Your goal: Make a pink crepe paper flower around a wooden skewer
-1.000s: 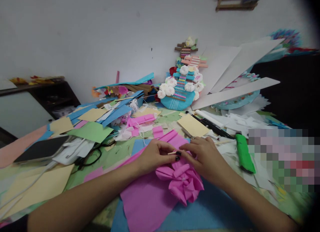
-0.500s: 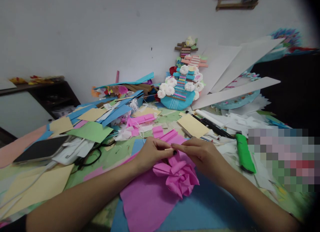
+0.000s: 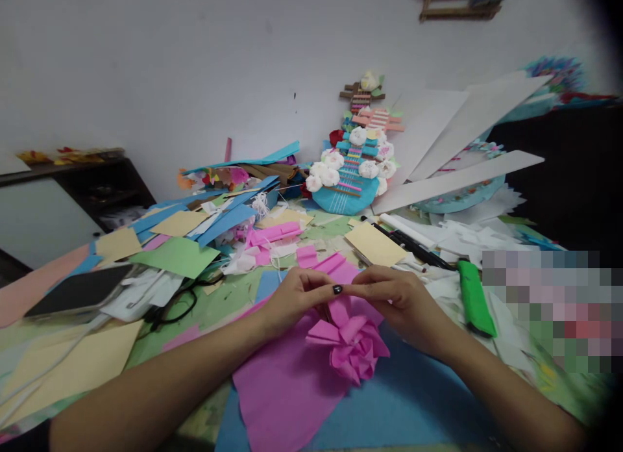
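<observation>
A pink folded-paper flower [image 3: 359, 348] hangs head toward me, tilted, with its base between my two hands. My left hand [image 3: 302, 296] is closed in a pinch on the base, its dark-nailed thumb on top. From the other side my right hand [image 3: 396, 299] also pinches the base, fingertips touching the left thumb; the exact spot it grips is partly hidden. Below the flower lies a large sheet of pink paper [image 3: 285, 387], and under that a blue sheet [image 3: 409, 406].
A green box cutter [image 3: 476, 299] lies to the right, beside white scraps. Cream paper pieces [image 3: 376, 244] and a pink roll [image 3: 277, 232] are behind my hands. At left are a phone [image 3: 78, 289] and cables. A decorated blue paper guitar-like craft [image 3: 348, 186] leans on the wall.
The flower has turned slightly and shifted a little right. My fingertips have come closer together, and the pale strip seen between them earlier is hidden now.
</observation>
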`<action>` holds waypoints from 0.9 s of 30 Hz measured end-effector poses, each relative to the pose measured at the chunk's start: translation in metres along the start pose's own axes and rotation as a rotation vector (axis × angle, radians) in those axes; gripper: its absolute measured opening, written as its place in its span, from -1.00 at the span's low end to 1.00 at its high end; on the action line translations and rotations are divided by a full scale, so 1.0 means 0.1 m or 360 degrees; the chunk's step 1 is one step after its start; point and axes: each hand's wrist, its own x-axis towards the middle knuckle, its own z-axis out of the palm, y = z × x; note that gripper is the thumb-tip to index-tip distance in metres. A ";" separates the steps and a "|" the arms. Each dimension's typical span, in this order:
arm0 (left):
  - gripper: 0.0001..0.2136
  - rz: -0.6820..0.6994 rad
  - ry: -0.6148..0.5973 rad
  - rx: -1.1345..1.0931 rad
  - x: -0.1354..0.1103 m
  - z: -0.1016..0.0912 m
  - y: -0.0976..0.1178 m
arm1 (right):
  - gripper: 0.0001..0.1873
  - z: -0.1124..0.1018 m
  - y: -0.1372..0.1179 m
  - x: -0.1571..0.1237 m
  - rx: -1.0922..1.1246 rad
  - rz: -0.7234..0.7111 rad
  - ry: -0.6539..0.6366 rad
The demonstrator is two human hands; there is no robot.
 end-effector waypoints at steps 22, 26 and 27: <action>-0.97 0.0198 0.0118 0.0558 -0.02 0.10 -0.04 | -0.69 0.13 -0.06 0.02 -0.0303 0.0410 -0.0146; -0.94 0.0211 0.0107 0.0679 -0.05 0.12 -0.02 | -0.74 0.15 -0.08 0.03 -0.0201 0.0486 -0.0045; -0.93 0.0221 0.0109 0.0703 -0.06 0.13 0.00 | -0.74 0.15 -0.09 0.03 -0.0174 0.0497 -0.0024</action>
